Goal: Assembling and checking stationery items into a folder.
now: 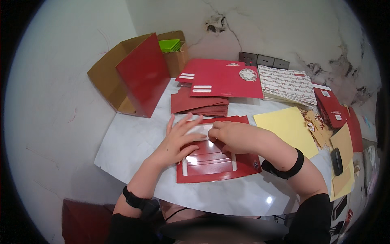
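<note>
A glossy red card sheet lies flat on the marble-patterned table in front of me, with fold lines across it and whitish strips framing its middle panel. My left hand rests on its left part, fingers spread and pressing near a white patch at the top of the panel. Over the right end of that patch is my right hand, its fingers curled down and drawn together. What those fingertips pinch, if anything, is hidden beneath them.
Behind the sheet lie a stack of dark red card pieces and larger red printed sheets. A folded red box stands at the back left. To the right are patterned sheets, yellow paper and a black stapler-like object.
</note>
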{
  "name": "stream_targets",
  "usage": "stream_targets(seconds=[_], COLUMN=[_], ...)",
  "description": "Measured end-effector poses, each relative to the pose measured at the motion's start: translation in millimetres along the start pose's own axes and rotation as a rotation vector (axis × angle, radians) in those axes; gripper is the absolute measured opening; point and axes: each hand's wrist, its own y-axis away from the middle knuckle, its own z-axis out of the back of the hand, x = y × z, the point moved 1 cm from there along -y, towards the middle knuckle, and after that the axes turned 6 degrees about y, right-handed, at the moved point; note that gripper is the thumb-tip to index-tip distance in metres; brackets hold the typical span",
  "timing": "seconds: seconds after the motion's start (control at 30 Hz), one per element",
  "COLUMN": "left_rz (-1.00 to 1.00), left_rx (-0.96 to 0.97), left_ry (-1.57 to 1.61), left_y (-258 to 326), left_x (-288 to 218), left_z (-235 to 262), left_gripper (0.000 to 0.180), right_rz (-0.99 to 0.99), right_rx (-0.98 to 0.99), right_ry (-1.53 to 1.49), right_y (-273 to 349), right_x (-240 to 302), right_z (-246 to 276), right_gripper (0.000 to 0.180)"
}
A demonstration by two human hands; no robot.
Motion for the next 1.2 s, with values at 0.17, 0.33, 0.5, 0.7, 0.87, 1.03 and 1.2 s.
stream_targets(seconds=[0.17,0.33,0.5,0.7,0.87,1.03,1.2], left_rz=[-0.083,-0.02,-0.079,0.052,0.42,0.556,0.498], left_rx=[0.265,0.358,0.381,0.502,0.644,0.502,0.417], left_ry=[0.025,0.052,-0.071,0.188,0.589,0.992,0.908], left_y=[5,2,1,-12,-61,-59,-59], left_x=[-3,-1,-9,3,9,16,14], left_z=[-8,-12,-12,0,13,-11,-17], left_gripper=[0.045,0.051,0.062,0.059,0.036,0.024,0.023], right_rz=[0.098,0.026,0.057,0.072,0.012,0.06,0.044], right_rx=[-0.181,-0.044,-0.15,-0.057,-0.016,-0.13,-0.149], right_ry=[0.137,0.09,-0.022,-0.017,0.015,0.052,0.077], right_y=[18,26,37,36,38,34,32], right_x=[9,11,1,0,5,4,1], right_z=[-2,-17,-22,-13,-15,-24,-20], right_gripper=[0.047,0.057,0.057,0.062,0.073,0.075,0.078])
